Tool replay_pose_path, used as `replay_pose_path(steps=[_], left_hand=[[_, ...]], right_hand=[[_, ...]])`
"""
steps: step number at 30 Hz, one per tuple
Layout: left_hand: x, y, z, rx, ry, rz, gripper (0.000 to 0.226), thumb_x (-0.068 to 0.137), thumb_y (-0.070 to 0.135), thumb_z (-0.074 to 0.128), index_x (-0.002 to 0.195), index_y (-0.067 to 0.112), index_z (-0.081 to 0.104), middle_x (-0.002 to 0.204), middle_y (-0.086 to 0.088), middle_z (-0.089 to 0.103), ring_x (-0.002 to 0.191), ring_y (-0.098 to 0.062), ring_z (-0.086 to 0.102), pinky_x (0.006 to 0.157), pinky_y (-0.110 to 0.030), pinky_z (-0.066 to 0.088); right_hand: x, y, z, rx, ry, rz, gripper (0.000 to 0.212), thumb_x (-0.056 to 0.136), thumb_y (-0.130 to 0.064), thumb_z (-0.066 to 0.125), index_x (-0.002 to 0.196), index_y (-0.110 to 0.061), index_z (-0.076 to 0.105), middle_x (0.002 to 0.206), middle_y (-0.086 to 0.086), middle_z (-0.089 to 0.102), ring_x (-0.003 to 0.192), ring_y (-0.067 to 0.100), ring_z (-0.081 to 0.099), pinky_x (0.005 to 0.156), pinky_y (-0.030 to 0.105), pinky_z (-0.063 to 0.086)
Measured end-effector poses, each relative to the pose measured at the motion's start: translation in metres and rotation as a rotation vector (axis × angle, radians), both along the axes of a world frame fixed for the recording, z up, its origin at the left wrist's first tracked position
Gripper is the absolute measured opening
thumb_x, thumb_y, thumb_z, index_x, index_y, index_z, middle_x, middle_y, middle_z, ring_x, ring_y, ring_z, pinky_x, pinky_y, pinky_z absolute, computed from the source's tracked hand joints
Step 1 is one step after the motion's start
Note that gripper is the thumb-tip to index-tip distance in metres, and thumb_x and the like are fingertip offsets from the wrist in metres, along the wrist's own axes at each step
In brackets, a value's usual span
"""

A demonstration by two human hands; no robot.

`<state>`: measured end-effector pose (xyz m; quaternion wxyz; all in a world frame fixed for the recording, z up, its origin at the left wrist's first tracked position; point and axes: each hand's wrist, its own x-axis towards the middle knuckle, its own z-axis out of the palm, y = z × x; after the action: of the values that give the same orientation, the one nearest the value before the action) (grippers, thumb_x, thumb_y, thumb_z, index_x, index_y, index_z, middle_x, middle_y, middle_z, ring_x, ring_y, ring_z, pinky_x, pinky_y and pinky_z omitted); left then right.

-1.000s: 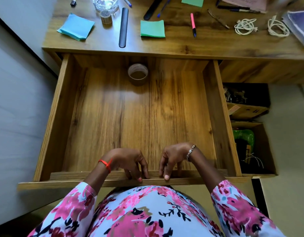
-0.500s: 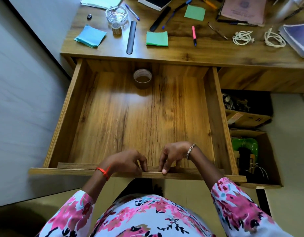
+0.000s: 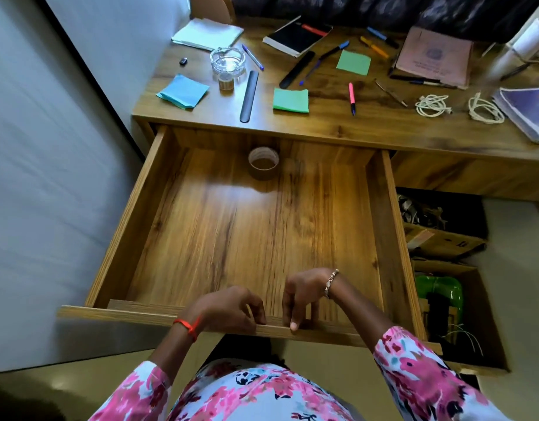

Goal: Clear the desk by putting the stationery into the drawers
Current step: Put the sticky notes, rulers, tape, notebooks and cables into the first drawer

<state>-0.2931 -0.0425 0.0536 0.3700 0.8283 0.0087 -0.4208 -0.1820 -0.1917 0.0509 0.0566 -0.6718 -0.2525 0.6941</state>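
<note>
A wide wooden drawer stands pulled out from under the desk. Inside it, at the back, sits one roll of brown tape. My left hand and my right hand both curl their fingers over the drawer's front rail, side by side near its middle. On the desk lie blue sticky notes, green sticky notes, a second green pad, a black ruler, a pink marker and several pens.
A glass ashtray, a black notebook, a pink booklet, two coiled white cables and a purple book share the desk. Open shelves with boxes stand to the drawer's right. A white wall runs along the left.
The view has tilted up and back, so more of the desk top shows. Both hands stay curled over the drawer's front rail.
</note>
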Motion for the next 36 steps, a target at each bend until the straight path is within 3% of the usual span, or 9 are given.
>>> replay_pose_path(steps=[3,6,9,14,18,21,25,31,36], left_hand=[[0.011,0.005,-0.002,0.028,0.024,-0.108,0.028,0.084,0.02,0.061,0.112,0.021,0.06,0.104,0.007,0.058,0.096,-0.008,0.054,0.071,-0.016,0.044],[0.031,0.019,-0.011,0.095,0.025,-0.185,0.036,0.083,0.022,0.063,0.119,0.021,0.055,0.121,0.003,0.056,0.107,-0.014,0.054,0.087,-0.03,0.05],[0.061,0.044,-0.019,0.193,-0.125,-0.146,0.035,0.088,0.015,0.057,0.122,0.02,0.053,0.125,0.0,0.055,0.108,-0.015,0.055,0.089,-0.026,0.048],[0.137,0.106,-0.008,0.164,-0.51,0.168,0.03,0.087,0.007,0.056,0.117,0.009,0.057,0.118,-0.009,0.056,0.111,-0.022,0.052,0.084,-0.023,0.038],[0.215,0.156,0.003,0.241,-0.873,0.287,0.044,0.084,0.01,0.061,0.126,0.005,0.049,0.133,-0.015,0.046,0.129,-0.027,0.04,0.108,-0.031,0.03],[0.27,0.184,0.007,0.453,-0.781,0.194,0.068,0.091,0.031,0.053,0.145,0.009,0.019,0.155,-0.01,0.013,0.144,-0.025,0.007,0.117,-0.042,0.008],[0.301,0.204,-0.006,0.615,-0.522,0.054,0.086,0.089,0.053,0.041,0.146,0.014,-0.01,0.155,-0.004,-0.019,0.142,-0.021,-0.018,0.112,-0.049,-0.012],[0.301,0.204,-0.01,0.575,-0.457,0.065,0.091,0.087,0.06,0.039,0.144,0.019,-0.018,0.152,-0.001,-0.029,0.139,-0.018,-0.026,0.11,-0.046,-0.02],[0.301,0.204,-0.011,0.551,-0.466,0.083,0.08,0.091,0.058,0.03,0.145,0.021,-0.016,0.152,0.001,-0.027,0.14,-0.017,-0.026,0.11,-0.045,-0.02]], right_hand=[[0.005,0.005,-0.005,-0.008,0.008,0.054,0.034,0.08,-0.01,0.067,0.113,-0.002,0.061,0.096,0.004,0.063,0.096,0.02,0.059,0.077,0.031,0.053],[0.014,0.014,-0.014,-0.038,0.02,0.052,0.034,0.083,-0.011,0.064,0.115,0.0,0.059,0.106,0.017,0.063,0.084,0.019,0.06,0.076,0.031,0.052],[0.035,0.028,-0.016,0.034,-0.062,-0.03,0.031,0.086,-0.014,0.06,0.115,0.0,0.059,0.115,0.022,0.062,0.074,0.009,0.057,0.072,0.025,0.051],[0.098,0.058,-0.001,0.323,-0.448,-0.33,0.024,0.088,-0.014,0.058,0.109,-0.004,0.063,0.101,0.014,0.068,0.073,0.011,0.058,0.062,0.016,0.047],[0.157,0.103,0.022,0.56,-0.922,-0.557,0.02,0.087,-0.014,0.06,0.101,-0.004,0.068,0.099,0.007,0.069,0.088,0.014,0.061,0.067,0.01,0.043],[0.201,0.146,0.029,0.614,-1.091,-0.755,0.021,0.085,-0.017,0.062,0.097,0.0,0.068,0.096,0.016,0.07,0.088,0.023,0.065,0.076,0.03,0.054],[0.248,0.198,0.018,0.508,-1.088,-0.926,0.029,0.081,-0.027,0.068,0.084,0.001,0.067,0.084,0.017,0.069,0.079,0.029,0.068,0.053,0.026,0.052],[0.253,0.227,0.015,0.386,-1.193,-0.936,0.047,0.076,-0.029,0.071,0.109,0.002,0.056,0.116,0.019,0.058,0.107,0.032,0.056,0.087,0.037,0.048],[0.255,0.23,0.015,0.319,-1.197,-0.986,0.043,0.076,-0.026,0.07,0.109,-0.002,0.056,0.116,0.015,0.059,0.106,0.031,0.057,0.083,0.036,0.049]])
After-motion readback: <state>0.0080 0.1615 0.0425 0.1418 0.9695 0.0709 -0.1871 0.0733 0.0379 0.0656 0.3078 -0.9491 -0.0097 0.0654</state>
